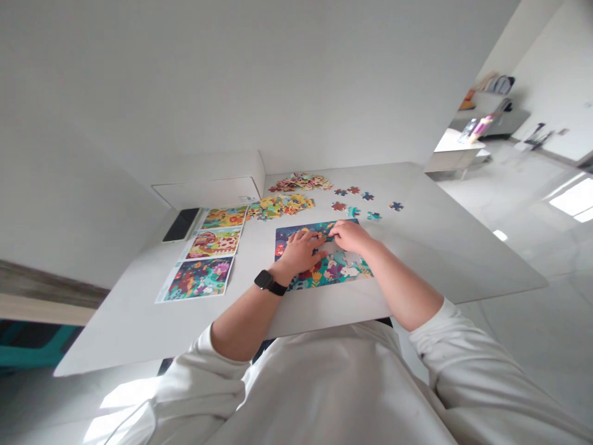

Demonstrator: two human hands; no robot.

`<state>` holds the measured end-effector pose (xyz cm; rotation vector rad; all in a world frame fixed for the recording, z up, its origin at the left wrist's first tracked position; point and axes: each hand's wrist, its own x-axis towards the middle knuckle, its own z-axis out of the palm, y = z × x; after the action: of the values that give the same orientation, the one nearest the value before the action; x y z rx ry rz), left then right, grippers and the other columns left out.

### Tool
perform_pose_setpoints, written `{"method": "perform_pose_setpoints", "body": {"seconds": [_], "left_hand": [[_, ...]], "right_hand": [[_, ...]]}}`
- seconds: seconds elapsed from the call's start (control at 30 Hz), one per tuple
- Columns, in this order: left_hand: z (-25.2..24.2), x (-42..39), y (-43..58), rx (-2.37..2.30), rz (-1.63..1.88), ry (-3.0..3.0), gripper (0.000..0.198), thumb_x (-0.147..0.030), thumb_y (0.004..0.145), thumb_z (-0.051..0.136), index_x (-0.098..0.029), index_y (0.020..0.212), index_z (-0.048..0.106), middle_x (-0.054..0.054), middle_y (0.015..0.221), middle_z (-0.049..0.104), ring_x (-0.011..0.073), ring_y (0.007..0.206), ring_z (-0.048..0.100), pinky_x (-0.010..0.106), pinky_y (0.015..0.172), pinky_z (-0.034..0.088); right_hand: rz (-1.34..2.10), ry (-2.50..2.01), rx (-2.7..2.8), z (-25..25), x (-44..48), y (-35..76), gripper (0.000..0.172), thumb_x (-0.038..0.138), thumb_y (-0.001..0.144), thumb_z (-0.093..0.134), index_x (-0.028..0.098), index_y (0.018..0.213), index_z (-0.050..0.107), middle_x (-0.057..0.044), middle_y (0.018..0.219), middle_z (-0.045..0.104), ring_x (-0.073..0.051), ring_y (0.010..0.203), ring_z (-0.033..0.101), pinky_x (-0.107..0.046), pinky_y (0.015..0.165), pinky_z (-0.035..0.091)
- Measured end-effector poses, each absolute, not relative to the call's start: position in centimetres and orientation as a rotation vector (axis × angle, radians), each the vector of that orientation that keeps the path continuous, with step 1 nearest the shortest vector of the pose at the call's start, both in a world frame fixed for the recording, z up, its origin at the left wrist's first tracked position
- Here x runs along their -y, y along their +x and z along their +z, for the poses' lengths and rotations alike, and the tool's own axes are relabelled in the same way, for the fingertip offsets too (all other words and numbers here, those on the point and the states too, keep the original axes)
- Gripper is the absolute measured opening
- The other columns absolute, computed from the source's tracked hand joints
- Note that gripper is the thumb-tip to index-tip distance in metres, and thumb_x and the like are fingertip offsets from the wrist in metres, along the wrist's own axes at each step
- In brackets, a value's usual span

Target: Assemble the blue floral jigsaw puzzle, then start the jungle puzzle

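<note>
A partly assembled jigsaw puzzle (331, 275) with a dark blue night scene, flowers and white rabbits lies flat before me. Across its left part rests my left hand (302, 250), palm down with the fingers stretched out; a black watch (270, 282) is on that wrist. At the puzzle's upper middle, my right hand (348, 235) has its fingers drawn together on a small teal puzzle piece (330, 238), mostly hidden by the fingertips. The grey table surface shows through a gap between the hands.
Loose pieces (367, 196) lie beyond the puzzle, near a yellow pile (285, 205) and a reddish pile (301, 182). To the left are a picture sheet (200, 278), a phone (181, 224) and a white box (208, 190). A wall borders the table's (445, 247) far side.
</note>
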<state>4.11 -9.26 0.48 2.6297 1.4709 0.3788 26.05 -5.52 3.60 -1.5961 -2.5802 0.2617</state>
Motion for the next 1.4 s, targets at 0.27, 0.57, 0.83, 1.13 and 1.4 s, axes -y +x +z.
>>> {"method": "perform_pose_setpoints", "body": {"seconds": [0.27, 0.57, 0.83, 1.13, 1.4], "left_hand": [[0.2, 9.4, 4.2, -1.483, 0.424, 2.602, 0.044, -0.055, 0.098, 0.072, -0.044, 0.141, 0.074, 0.009, 0.152, 0.064, 0.0413, 0.144, 0.053, 0.064, 0.121, 0.043], [0.6, 8.0, 2.6, -1.444, 0.752, 2.467, 0.034, -0.044, 0.109, 0.057, -0.028, 0.125, 0.081, 0.013, 0.153, 0.064, 0.0324, 0.14, 0.062, 0.054, 0.122, 0.047], [3.4, 7.7, -0.7, -1.474, 1.388, 2.051, 0.046, -0.052, 0.111, 0.047, -0.021, 0.099, 0.077, 0.011, 0.107, 0.078, 0.025, 0.107, 0.072, 0.039, 0.101, 0.058], [3.4, 7.5, -1.2, -1.434, 1.646, 1.663, 0.048, -0.062, 0.108, 0.048, -0.022, 0.096, 0.072, 0.008, 0.097, 0.077, 0.0229, 0.093, 0.072, 0.032, 0.083, 0.056], [3.6, 7.6, -1.2, -1.408, 1.693, 1.631, 0.047, -0.061, 0.109, 0.046, -0.023, 0.094, 0.069, 0.006, 0.093, 0.074, 0.0205, 0.089, 0.069, 0.031, 0.084, 0.056]], "right_hand": [[0.196, -1.658, 2.626, 4.0, 6.0, 25.4, 0.037, 0.018, 0.099, 0.059, 0.032, 0.117, 0.087, -0.007, 0.129, 0.078, -0.025, 0.119, 0.072, -0.032, 0.1, 0.056], [0.277, -1.713, 2.765, 7.1, 4.3, 24.3, 0.03, 0.019, 0.094, 0.065, 0.026, 0.111, 0.089, -0.013, 0.121, 0.083, -0.034, 0.112, 0.077, -0.045, 0.098, 0.059], [0.134, -2.023, 2.2, 7.5, -4.0, 27.9, 0.034, 0.027, 0.098, 0.068, 0.026, 0.129, 0.082, -0.013, 0.134, 0.08, -0.029, 0.124, 0.074, -0.039, 0.104, 0.058], [0.195, -2.255, 2.174, 4.5, -8.3, 28.1, 0.054, 0.044, 0.093, 0.08, 0.009, 0.135, 0.077, -0.03, 0.138, 0.072, -0.041, 0.132, 0.069, -0.053, 0.11, 0.055], [0.269, -2.212, 2.149, 3.8, -8.5, 27.7, 0.027, 0.038, 0.092, 0.08, 0.018, 0.11, 0.086, -0.02, 0.12, 0.08, -0.035, 0.121, 0.074, -0.044, 0.104, 0.058]]}}
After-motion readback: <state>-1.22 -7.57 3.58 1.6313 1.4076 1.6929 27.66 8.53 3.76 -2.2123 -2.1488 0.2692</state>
